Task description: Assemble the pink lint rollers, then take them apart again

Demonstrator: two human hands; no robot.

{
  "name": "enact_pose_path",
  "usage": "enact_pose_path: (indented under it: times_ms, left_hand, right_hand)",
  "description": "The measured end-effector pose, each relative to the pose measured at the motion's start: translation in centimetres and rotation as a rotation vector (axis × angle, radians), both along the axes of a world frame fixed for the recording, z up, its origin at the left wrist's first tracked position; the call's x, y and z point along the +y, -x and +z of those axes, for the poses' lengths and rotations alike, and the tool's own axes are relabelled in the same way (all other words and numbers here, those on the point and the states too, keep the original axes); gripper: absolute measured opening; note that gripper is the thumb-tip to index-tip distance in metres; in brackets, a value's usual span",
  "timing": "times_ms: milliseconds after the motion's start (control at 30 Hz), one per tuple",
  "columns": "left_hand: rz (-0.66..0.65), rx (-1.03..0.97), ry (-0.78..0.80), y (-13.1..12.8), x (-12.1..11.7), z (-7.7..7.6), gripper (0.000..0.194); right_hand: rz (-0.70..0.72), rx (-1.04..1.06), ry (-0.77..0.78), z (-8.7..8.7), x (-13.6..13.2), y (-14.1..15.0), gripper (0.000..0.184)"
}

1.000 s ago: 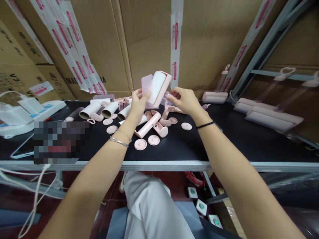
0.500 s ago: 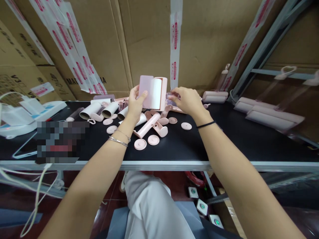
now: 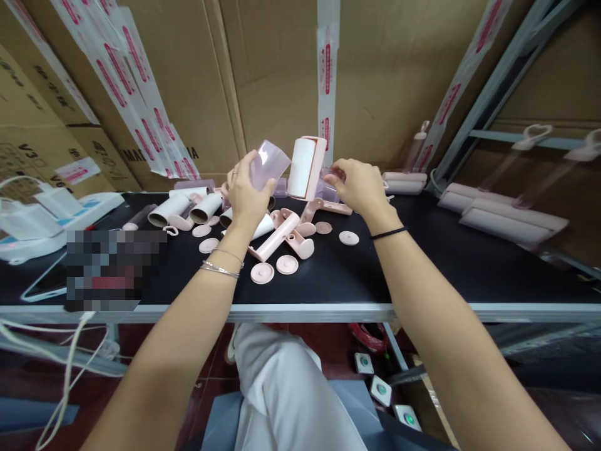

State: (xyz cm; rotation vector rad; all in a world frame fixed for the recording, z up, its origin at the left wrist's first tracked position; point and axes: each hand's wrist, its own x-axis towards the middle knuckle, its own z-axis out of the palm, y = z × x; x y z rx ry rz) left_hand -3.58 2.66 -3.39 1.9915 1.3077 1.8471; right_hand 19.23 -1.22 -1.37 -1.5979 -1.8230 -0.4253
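Pink-and-white cylindrical roller tilts in the air above the black surface, its translucent handle pinched in the right hand's curled fingers. Just beside, the left hand, fingers bent, grips a curved translucent lilac plastic cover. Brown cardboard carton, far left, reads "V3".

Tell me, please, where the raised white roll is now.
Near the head view's centre, the white roll sits in the pink holder above the table, right of the held purple cover and left of the right hand.
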Motion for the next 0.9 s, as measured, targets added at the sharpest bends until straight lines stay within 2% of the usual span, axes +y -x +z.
enact_pose_path:
  times_ms: [133, 233, 633, 800, 900]
  left_hand:
    - [-0.312, -0.220, -0.056, -0.4, 0.7, -0.3, 0.067]
    - [-0.427, -0.261, -0.048, -0.7, 1.0, -0.5, 0.067]
    - [-0.486, -0.165, -0.019, -1.6, -0.4, -1.2, 0.068]
    - [-0.491, -0.263, 0.035, -1.9, 0.3, -1.5, 0.069]
    - [-0.467, -0.389, 0.082, -1.9, 0.8, -1.6, 0.070]
  right_hand:
    - [0.100, 0.001, -0.007, 0.0, -0.2, 0.7, 0.029]
    - [0.147, -0.012, -0.017, 0.1, -0.4, 1.2, 0.028]
    - [0.188, -0.033, -0.004, -0.5, -0.7, 3.0, 0.027]
    - [0.146, -0.077, -0.042, -0.4, -1.0, 3.2, 0.031]
    - [0.077, -0.007, -0.166, -0.1, -1.3, 3.1, 0.036]
